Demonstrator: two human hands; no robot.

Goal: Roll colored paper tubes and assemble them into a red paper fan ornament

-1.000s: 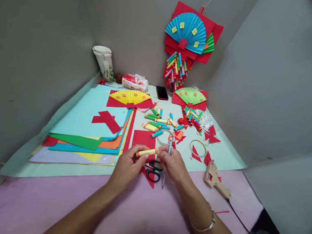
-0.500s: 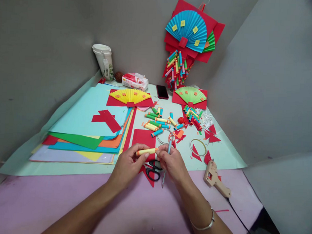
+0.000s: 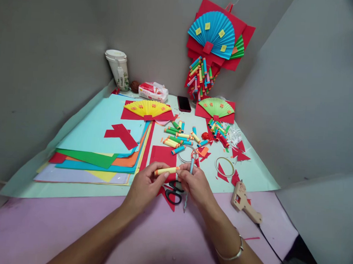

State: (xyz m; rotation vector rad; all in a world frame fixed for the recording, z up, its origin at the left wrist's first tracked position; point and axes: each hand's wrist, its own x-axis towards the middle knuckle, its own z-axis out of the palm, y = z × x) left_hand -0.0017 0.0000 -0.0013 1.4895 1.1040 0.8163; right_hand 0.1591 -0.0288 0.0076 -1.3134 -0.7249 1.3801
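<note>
My left hand point(image 3: 146, 182) is closed round a small yellow paper roll point(image 3: 166, 171) with orange bands at its ends. At the roll's right end, the fingertips of my right hand point(image 3: 195, 184) pinch at the orange band. A slim grey-blue pencil point(image 3: 191, 164) is also held in my right hand, running upright through the fingers with its point down. Under and between the hands lie scissors with black handles point(image 3: 173, 197), their blades hidden. A red paper sheet point(image 3: 163, 157) lies just beyond the left hand.
Beyond the hands are several coloured paper rolls point(image 3: 178, 150) and a tape ring point(image 3: 225, 166). Stacked paper point(image 3: 99, 134) lies left, a glue gun point(image 3: 245, 202) right. Farther back stand a yellow fan point(image 3: 148, 108), a green fan point(image 3: 216, 107), a phone point(image 3: 184, 104) and a cup point(image 3: 118, 70).
</note>
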